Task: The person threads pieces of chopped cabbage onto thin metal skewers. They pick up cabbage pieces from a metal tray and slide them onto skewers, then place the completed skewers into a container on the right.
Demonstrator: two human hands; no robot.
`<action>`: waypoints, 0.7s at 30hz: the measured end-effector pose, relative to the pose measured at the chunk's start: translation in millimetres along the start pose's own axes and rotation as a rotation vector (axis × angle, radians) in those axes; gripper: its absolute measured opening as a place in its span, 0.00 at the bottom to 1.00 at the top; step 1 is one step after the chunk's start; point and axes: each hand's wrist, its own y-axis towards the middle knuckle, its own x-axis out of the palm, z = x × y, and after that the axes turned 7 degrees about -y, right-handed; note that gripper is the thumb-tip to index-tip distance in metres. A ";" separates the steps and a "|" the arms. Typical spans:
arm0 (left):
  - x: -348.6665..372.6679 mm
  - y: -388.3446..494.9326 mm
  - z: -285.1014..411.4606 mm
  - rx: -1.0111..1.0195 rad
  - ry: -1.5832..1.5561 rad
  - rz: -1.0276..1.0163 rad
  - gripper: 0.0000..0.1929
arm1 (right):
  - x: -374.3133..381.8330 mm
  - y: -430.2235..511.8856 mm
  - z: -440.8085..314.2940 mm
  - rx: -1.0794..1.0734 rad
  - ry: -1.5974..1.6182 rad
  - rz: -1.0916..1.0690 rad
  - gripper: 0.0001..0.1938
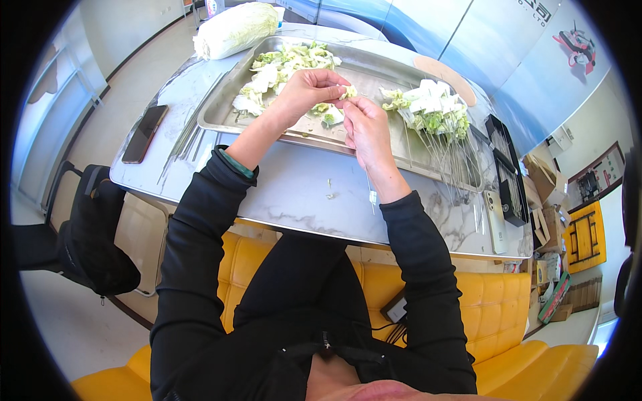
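Note:
Over the shallow metal tray [371, 65], my left hand [308, 92] pinches a small piece of napa cabbage [349, 91] between thumb and fingers. My right hand [368, 125] is closed around a thin skewer [370, 185], whose lower end sticks out below the palm toward me. The fingertips of both hands meet at the cabbage piece, hiding the skewer's tip. Loose cut cabbage leaves [268, 77] lie in the tray's left part. At its right side rests a pile of skewered cabbage [434, 105], with many skewer ends [446, 160] pointing toward me over the rim.
A whole napa cabbage [235, 30] lies behind the tray. Bare skewers [193, 133] and a dark phone [145, 134] are on the left. On the right are a round wooden board [451, 80], a black-handled knife [504, 160], a long black box [511, 200] and a light phone [495, 220].

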 end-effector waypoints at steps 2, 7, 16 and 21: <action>0.0 0.1 0.0 -0.009 -0.001 -0.010 0.09 | 0.4 -0.5 -0.4 -0.002 0.007 0.002 0.09; -0.4 0.5 -0.7 -0.032 0.006 -0.021 0.08 | -1.3 -2.2 -3.5 0.038 0.026 -0.027 0.09; -3.6 2.1 -4.1 -0.053 0.029 -0.020 0.09 | -2.7 -0.8 -3.0 0.049 0.058 -0.054 0.10; -3.8 2.6 -5.6 -0.054 0.033 -0.009 0.09 | -3.3 -0.9 -2.5 0.041 0.058 -0.062 0.10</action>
